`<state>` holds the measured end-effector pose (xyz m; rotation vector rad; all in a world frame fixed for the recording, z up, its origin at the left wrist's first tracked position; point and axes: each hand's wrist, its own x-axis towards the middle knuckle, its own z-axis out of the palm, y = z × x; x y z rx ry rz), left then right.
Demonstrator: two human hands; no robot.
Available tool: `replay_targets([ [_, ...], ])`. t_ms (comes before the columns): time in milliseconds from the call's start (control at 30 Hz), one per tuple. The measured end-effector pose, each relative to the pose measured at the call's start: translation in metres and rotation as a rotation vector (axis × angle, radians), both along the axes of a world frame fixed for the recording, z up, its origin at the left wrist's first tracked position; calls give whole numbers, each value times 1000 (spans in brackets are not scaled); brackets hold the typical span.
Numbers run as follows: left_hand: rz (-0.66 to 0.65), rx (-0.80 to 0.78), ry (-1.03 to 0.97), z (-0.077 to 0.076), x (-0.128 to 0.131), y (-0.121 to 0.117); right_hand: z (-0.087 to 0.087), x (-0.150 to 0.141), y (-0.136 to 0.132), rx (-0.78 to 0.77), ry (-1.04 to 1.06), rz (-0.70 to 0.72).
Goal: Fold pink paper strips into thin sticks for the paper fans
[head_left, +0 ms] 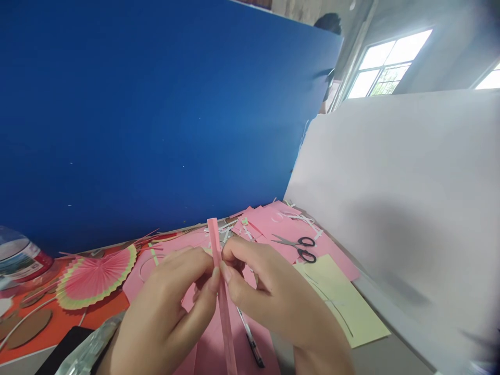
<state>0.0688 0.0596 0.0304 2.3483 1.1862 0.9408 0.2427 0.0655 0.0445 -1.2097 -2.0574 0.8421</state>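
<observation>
A long, narrow strip of folded pink paper (225,320) runs upright between my hands. My left hand (172,297) pinches its left edge with thumb and forefinger. On the opposite edge, my right hand (269,286) grips the same strip at about the same height, its fingertips close to the left ones. Beneath them, pink paper sheets (207,349) cover the table. A pen (250,338) lies under my right hand. Black-handled scissors (299,245) rest on the pink sheets beyond it, partly open.
At left lies a pleated pink paper fan (97,276) with a yellow rim, near brown cardboard ovals (30,329) and a plastic bottle (23,255). A pale yellow sheet (347,307) is at right. Blue (156,114) and white (390,177) panels stand behind.
</observation>
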Motion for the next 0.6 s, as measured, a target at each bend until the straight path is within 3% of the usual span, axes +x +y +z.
replay_targets([
  [333,-35,136,-35,2,1,0,1,1,-1,-18,-21,-29],
  [600,11,63,142,-3,2,7,0,0,0,28,-38,-59],
])
